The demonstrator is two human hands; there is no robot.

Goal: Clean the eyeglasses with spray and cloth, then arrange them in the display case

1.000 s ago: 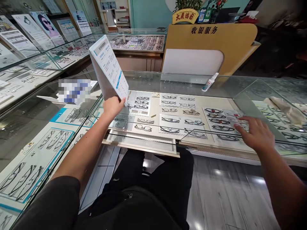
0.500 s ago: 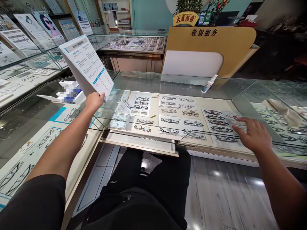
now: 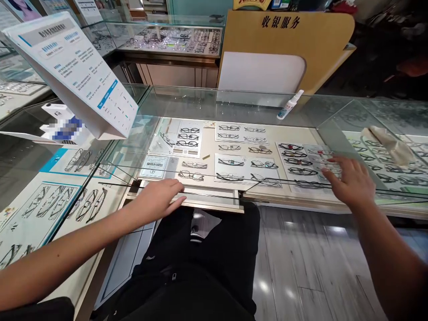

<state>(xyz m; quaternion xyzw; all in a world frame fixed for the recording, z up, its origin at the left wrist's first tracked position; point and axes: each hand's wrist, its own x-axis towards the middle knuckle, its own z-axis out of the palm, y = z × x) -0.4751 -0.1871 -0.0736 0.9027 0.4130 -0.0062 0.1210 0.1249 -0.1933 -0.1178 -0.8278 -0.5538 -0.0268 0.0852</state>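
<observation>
My left hand (image 3: 163, 196) hovers over or rests on the front edge of the glass display case, fingers stretched out and holding nothing. Just beneath it is a pulled-out drawer (image 3: 214, 199) with a pale inside. My right hand (image 3: 354, 180) lies on the glass top at the right, fingers spread, above a sheet with rows of eyeglasses (image 3: 297, 160). A folded white sign with printed text (image 3: 76, 76) stands on the glass at the left. A cloth (image 3: 200, 223) with something shiny lies on my lap.
A small white spray bottle (image 3: 289, 105) stands on the glass near the back. An opened white and blue box (image 3: 63, 127) sits behind the sign at the left. Further off are a yellow cashier counter (image 3: 321, 44) and another glass case (image 3: 167, 40). A beige cloth (image 3: 389, 145) lies at the right.
My left hand has let go of the folded sign, which now stands on the glass, and has moved right and down to the drawer. My right hand stays about where it was.
</observation>
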